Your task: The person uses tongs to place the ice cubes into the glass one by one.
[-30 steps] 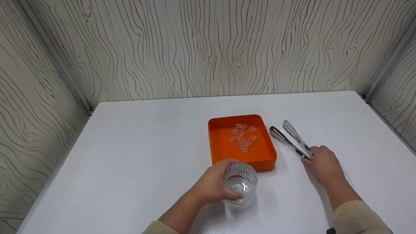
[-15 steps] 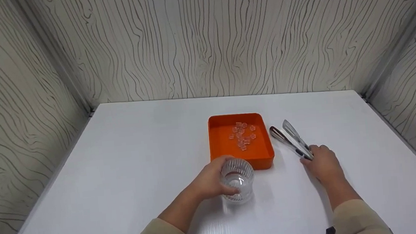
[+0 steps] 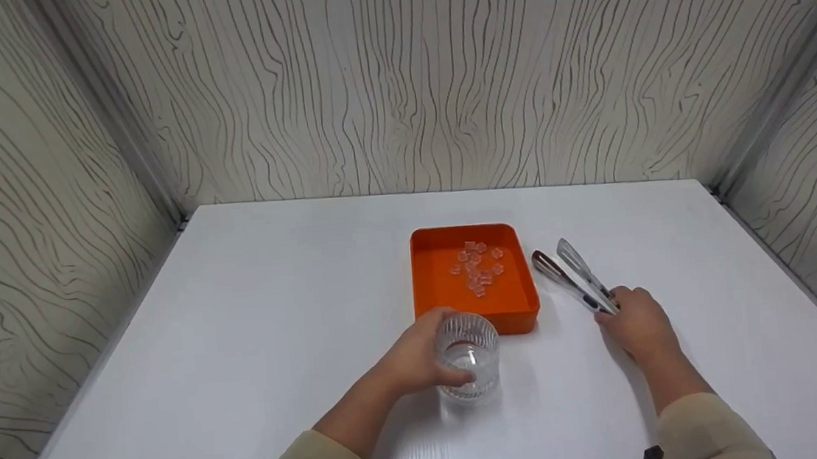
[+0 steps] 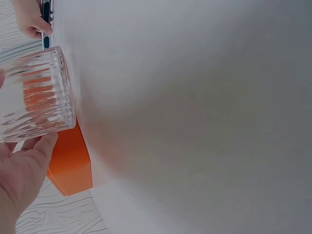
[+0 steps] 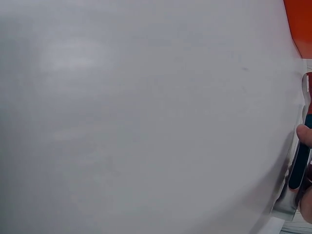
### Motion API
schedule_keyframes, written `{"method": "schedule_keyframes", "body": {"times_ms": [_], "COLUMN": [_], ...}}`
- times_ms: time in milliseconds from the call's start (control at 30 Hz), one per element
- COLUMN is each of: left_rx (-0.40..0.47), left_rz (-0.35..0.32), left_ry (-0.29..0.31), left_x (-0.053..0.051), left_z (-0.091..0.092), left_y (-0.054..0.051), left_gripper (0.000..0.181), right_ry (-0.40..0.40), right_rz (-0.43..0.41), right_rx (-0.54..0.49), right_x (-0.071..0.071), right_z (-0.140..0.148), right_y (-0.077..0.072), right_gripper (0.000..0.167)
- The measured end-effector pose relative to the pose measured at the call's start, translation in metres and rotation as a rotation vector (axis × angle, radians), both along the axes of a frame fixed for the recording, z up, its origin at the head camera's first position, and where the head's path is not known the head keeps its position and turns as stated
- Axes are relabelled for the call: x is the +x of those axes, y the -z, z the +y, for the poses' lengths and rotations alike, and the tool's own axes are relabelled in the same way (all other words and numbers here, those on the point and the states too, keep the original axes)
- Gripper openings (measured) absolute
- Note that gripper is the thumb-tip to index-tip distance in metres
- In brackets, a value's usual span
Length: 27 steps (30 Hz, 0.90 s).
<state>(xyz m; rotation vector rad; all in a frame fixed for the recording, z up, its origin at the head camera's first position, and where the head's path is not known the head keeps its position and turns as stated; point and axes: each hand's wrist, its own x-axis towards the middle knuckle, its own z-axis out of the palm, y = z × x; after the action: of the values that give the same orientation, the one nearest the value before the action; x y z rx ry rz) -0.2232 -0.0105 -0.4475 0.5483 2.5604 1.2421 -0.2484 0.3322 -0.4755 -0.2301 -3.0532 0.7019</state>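
My left hand (image 3: 414,358) grips a clear ribbed glass (image 3: 489,359) from its left side, fingers behind it and thumb in front. The glass (image 4: 46,97) is upright, close to the tabletop; whether it touches down cannot be told. Right behind it lies an orange tray (image 3: 424,280) with several small clear, ice-like pieces (image 3: 475,275) inside. To the right, my right hand (image 3: 639,324) holds metal tongs (image 3: 581,273) by the joined end. Their two arms are spread and point toward the back left, beside the tray. A dark inlay (image 5: 298,168) shows on the handle in the right wrist view.
All of this is on a white table (image 3: 273,286). Wood-grain patterned panels (image 3: 395,75) stand behind it and on both sides. The tray's wall (image 4: 73,163) rises close behind the glass and my left fingers.
The glass and the orange tray have shifted slightly back and left, mostly in the first half second. My right hand and the tongs have stayed nearly still.
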Motion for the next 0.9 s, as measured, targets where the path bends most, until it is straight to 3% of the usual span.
{"method": "schedule_keyframes", "body": {"times_ms": [233, 567, 767, 900], "left_rx": [-0.004, -0.024, -0.025, -0.020], "left_rz": [-0.028, -0.043, -0.035, -0.038], "left_ry": [-0.017, -0.030, -0.040, -0.053], "left_x": [0.004, 0.007, 0.009, 0.011], "left_z": [0.004, 0.008, 0.009, 0.010], "left_y": [-0.001, -0.001, -0.001, -0.002], "left_gripper": [0.083, 0.084, 0.084, 0.086], "right_ry": [0.028, -0.027, -0.015, -0.010], "right_rz": [-0.041, 0.013, -0.015, 0.010], "right_rx": [0.041, 0.090, 0.092, 0.100], "right_x": [0.003, 0.007, 0.007, 0.008], "right_z": [-0.004, 0.004, 0.005, 0.005], "right_y": [-0.008, -0.009, -0.016, -0.020], "right_gripper": [0.042, 0.046, 0.037, 0.035]}}
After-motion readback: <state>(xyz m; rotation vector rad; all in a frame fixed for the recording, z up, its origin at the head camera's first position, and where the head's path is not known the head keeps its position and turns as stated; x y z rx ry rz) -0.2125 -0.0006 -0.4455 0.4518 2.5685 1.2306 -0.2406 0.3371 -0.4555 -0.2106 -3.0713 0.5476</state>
